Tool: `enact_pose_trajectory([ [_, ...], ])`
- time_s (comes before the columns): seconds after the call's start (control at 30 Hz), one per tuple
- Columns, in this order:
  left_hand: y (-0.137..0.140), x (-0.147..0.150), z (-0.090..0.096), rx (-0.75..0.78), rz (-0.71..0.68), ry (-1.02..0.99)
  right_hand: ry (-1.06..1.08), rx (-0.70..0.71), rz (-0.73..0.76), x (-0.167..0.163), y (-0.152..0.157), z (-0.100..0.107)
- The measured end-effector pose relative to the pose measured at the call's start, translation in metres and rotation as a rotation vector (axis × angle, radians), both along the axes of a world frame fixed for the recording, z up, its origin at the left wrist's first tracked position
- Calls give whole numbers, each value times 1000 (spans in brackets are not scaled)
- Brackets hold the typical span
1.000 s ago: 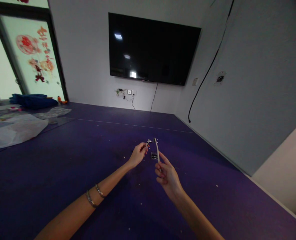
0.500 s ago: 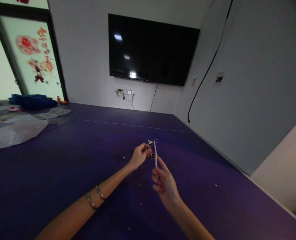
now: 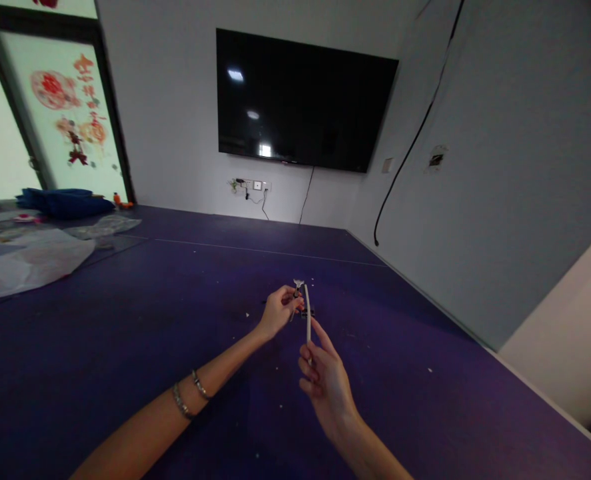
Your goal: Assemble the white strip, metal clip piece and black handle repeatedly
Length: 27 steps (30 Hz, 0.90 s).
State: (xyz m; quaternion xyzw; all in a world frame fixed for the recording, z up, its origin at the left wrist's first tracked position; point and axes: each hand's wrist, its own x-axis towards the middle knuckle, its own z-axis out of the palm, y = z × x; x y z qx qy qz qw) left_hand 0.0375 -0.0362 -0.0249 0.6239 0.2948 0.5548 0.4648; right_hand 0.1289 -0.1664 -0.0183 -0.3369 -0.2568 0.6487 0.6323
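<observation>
One small silver tool (image 3: 298, 285) is seen, in the head view, pinched between the closed fingertips of the left hand (image 3: 278, 312), its head pointed toward twelve o'clock. By the right hand (image 3: 329, 379), thumb and fingers drawn together, a slim white brush (image 3: 308, 320) is gripped near its lower end. The brush's tip is held just beside the tool's head, at its four o'clock; whether they touch cannot be told. Behind the brush, a small black object (image 3: 312, 313) is partly hidden above the purple surface (image 3: 185, 373).
</observation>
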Motion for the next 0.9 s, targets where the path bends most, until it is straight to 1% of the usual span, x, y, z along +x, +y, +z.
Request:
enact_pose_trajectory([
  [0.13,0,1,-1,-10,-16,-2,10,51,-1,2,4,6],
  [0.33,1,-1,1,-13,30,1,27,-21,11,-6,-4,0],
  [0.47,1,-1,0,-37,-9,-11,52,25,-9,-2,0,7],
  [0.53,0,0,0,-43,-18,-5,50,36,7,-1,2,10],
  [0.73,3,0,-1,-25,6,8,49,-1,22,-2,-5,8],
  [0.9,4,-1,0,-16,-15,-1,54,0,29,3,-2,14],
])
